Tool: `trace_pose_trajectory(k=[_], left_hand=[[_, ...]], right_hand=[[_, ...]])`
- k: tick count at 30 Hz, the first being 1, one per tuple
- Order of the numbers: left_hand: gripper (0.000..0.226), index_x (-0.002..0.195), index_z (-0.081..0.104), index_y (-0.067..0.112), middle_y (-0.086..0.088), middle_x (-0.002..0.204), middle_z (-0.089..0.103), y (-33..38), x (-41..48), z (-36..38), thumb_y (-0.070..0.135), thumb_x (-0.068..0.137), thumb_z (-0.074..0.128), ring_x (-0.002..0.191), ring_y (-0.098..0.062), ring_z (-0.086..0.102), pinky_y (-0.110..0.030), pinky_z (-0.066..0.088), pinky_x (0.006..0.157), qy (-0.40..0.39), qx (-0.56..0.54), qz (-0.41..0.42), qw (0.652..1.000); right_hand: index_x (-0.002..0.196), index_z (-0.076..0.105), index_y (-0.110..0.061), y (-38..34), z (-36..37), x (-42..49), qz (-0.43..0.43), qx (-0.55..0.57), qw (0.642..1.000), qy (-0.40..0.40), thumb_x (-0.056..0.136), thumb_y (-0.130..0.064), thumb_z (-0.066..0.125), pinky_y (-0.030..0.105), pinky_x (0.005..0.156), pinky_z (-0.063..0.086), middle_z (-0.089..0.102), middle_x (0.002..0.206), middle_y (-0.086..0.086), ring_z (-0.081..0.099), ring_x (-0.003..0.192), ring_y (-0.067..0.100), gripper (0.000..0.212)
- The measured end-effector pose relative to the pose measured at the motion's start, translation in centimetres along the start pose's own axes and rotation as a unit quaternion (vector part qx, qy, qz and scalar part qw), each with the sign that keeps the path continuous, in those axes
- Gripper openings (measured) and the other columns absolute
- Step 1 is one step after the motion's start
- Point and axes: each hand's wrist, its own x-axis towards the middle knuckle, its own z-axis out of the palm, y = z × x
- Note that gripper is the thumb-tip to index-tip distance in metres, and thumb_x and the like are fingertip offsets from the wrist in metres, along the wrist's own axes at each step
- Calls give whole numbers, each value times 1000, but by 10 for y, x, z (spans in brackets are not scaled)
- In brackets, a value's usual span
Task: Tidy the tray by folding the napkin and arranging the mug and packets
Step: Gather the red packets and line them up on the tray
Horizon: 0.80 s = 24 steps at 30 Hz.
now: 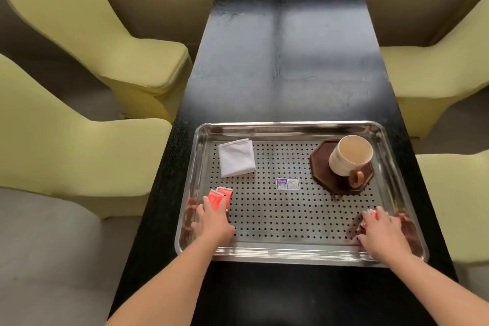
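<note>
We see a perforated steel tray [291,125] lying on the near end of a long black counter [277,61], with yellow-green armchairs [79,34] on both sides. In the tray's far left corner lies the white napkin [236,157], folded into a small square. In the far right corner the cream mug [349,154] stands upright on a dark octagonal wooden coaster [320,167], its brown handle turned toward us. A small printed sticker [287,183] sits near the middle of the tray floor.

Our left hand [211,222] reaches over the near left rim and grips the red packets [221,196], thumb on one side and fingers on the other (two packets show, overlapping, just inside the left rim). Our right hand [381,230] rests in the near right corner, fingers bent over a red-and-white packet [371,212]. Only the edges of that packet peek out, so we cannot tell whether the hand grips it or merely presses on it.
</note>
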Motion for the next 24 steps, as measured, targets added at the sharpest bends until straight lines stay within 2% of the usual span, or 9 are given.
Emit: trace_pose_trajectory(k=[4,7,10,14,24], left_hand=[[94,153,3,42,-9,165,-6,14,-15,22,20,87,65,149,-38,2,-62,22,113,18,63,72,995],[93,153,3,41,-11,165,-6,23,-22,31,12,87,62,148,-41,1,-61,19,116,20,68,86,994],[91,153,6,42,-10,165,-6,35,-25,34,9,88,59,148,-40,-1,-60,17,116,12,55,94,994],[88,153,8,42,-11,165,-5,48,-32,39,10,87,58,149,-40,-1,-56,19,117,1,57,121,991],[81,156,10,36,-15,165,-7,68,-47,47,19,90,55,150,-37,-6,-53,17,120,-22,60,166,984]], right_hand=[[142,44,-23,-23,13,-7,-31,1,999,10,91,-34,65,42,114,35,29,159,10,28,143,33,56],[140,46,-23,-35,16,-10,-25,-7,999,23,89,-28,65,41,112,39,32,157,12,31,141,33,54],[141,46,-26,-47,18,-13,-64,-2,997,31,87,-22,67,40,107,44,35,155,9,34,136,30,57],[139,50,-26,-77,29,-19,-135,14,991,21,84,-17,73,39,107,43,32,157,7,30,138,28,60],[132,57,-23,-119,34,-27,-180,15,983,26,85,-19,73,37,101,47,33,149,7,30,131,28,50]])
